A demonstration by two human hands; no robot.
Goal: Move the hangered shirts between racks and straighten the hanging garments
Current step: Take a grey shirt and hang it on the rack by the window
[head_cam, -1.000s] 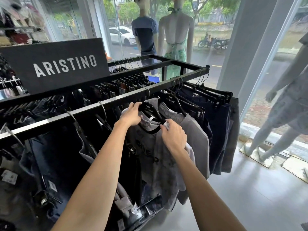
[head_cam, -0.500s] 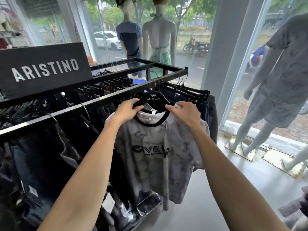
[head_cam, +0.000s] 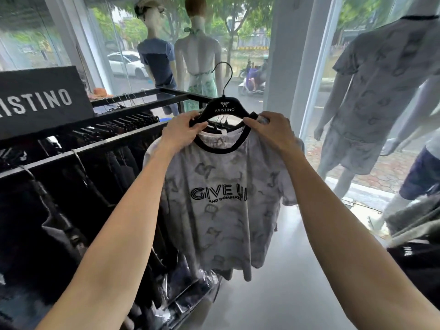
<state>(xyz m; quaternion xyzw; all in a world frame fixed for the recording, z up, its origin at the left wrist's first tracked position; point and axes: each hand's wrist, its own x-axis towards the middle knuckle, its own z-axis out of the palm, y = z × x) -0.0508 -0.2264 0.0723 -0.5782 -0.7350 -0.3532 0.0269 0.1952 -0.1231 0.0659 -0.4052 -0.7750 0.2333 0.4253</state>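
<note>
Fingers (head_cam: 199, 126) of both hands grip the black hanger (head_cam: 223, 110) carrying the printed T-shirt (head_cam: 223, 201), clear of the rack (head_cam: 133, 136) at 9 o'clock; transfer underway, next hook it onto another rack.

Two bare forearms, no sleeves in view. Left hand (head_cam: 182, 132) and right hand (head_cam: 271, 129) bare too: no gloves, rings, watch or bands. Short plain nails on the fingers (head_cam: 250, 122), from what shows.

The shirt (head_cam: 223, 201) on its hanger (head_cam: 223, 110) sits at centre between the left hand (head_cam: 183, 132) at nine o'clock and right hand (head_cam: 271, 129) at three, the rack (head_cam: 114, 141) at nine o'clock behind, mannequins (head_cam: 371, 91) at two.
</note>
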